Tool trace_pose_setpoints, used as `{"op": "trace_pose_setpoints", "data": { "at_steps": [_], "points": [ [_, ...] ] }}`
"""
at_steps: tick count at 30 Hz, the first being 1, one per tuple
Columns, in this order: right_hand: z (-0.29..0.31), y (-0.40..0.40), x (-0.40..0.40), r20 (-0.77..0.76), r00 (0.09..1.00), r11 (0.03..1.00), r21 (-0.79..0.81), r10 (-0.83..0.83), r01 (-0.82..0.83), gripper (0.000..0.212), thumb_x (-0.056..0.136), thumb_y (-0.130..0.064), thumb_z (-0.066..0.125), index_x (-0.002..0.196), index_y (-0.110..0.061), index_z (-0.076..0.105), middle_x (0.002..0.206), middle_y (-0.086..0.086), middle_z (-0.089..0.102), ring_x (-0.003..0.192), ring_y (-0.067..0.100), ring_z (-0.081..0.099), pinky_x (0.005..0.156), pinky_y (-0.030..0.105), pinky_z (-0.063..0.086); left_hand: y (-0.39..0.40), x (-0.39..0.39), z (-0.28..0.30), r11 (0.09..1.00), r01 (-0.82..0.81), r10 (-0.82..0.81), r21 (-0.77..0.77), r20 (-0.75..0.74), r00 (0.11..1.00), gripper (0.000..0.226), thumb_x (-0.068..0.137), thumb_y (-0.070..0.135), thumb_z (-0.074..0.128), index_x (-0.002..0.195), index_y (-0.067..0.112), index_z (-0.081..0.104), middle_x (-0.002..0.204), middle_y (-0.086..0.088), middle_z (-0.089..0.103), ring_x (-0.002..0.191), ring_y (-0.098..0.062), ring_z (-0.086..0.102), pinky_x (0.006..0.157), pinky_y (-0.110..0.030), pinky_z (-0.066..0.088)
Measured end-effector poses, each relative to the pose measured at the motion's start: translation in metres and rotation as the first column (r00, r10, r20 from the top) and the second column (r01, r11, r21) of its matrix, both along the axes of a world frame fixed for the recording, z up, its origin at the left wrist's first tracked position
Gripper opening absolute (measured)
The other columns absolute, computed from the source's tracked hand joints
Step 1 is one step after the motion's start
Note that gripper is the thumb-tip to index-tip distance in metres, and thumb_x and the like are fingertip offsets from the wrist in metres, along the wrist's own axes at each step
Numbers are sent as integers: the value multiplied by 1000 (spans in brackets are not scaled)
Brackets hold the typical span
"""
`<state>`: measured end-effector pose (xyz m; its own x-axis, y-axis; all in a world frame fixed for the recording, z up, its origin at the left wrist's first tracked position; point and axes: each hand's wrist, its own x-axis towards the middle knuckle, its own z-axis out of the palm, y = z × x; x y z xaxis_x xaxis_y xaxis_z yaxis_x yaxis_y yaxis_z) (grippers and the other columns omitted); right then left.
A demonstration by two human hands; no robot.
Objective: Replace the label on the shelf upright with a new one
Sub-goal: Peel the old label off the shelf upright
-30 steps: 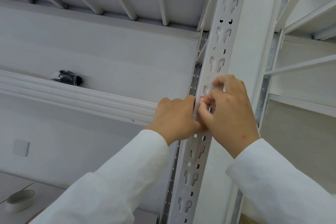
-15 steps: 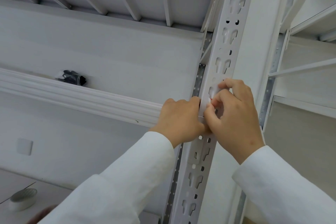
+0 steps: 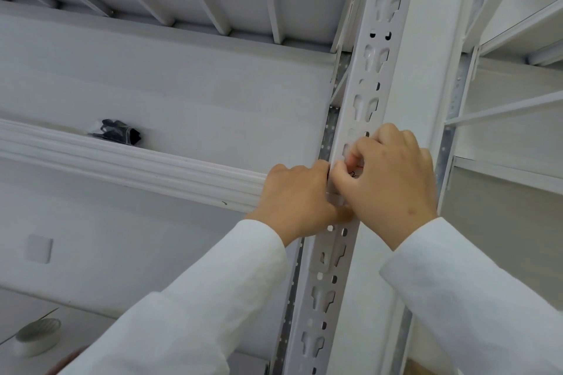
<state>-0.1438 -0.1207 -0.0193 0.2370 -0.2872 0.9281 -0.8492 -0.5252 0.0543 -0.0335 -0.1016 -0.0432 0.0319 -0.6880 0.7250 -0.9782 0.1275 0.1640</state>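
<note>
While the left hand [image 3: 300, 192] braces the shelf upright [image 3: 362, 106] with curled fingers, the right hand [image 3: 393, 179] pinches the label [image 3: 355, 172] against its slotted face, seemingly peeling or pressing, which calls for a firm fingertip grip.

White slotted upright [image 3: 370, 94], white sleeves [image 3: 213, 298], black bundle [image 3: 117, 132] on white shelf [image 3: 122, 161].

A white label [image 3: 355, 170] with red and black marks is lying against the slotted white upright [image 3: 364, 94], mostly hidden.
</note>
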Motion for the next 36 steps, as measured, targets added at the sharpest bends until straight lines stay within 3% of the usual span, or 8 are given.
{"op": "trace_pose_setpoints", "data": {
  "at_steps": [11,21,28,32,36],
  "points": [
    [-15,-3,-5,116,976,982,-7,186,-186,16,76,-18,59,64,-15,49,89,-1,46,88,23,45,72,33,31,0,-1,0,999,-42,42,16,8,999,45,77,55,56,84,17,34,64,8,40,55,-8,32,72,-33,28],
    [-25,-14,-9,149,939,950,-101,310,-297,14,75,-20,59,65,-16,50,85,-4,46,82,21,47,72,32,32,-1,0,-1,999,-45,45,-4,9,999,45,78,58,54,80,18,33,63,7,40,56,-12,35,73,-34,32],
    [-16,-26,-31,-77,905,889,-171,417,-425,14,78,-28,54,79,-15,61,87,-3,51,80,20,50,72,35,39,-5,1,-4,995,-59,62,-76,37,997,47,80,62,48,83,16,37,64,7,43,59,-17,40,70,-33,29],
    [-6,-33,-39,-165,922,904,-200,349,-378,23,83,-24,51,100,-17,66,96,3,57,87,18,49,76,28,34,-7,1,-4,995,-48,50,-84,28,998,46,78,61,51,87,18,39,73,4,52,67,-21,46,72,-33,30],
    [2,-38,-42,-273,918,905,-234,289,-354,22,85,-27,54,99,-21,69,101,4,59,93,17,47,78,32,33,-7,1,-4,995,-47,51,-90,38,998,46,78,62,51,90,19,39,77,4,54,71,-22,47,73,-33,30]
  ]
}}
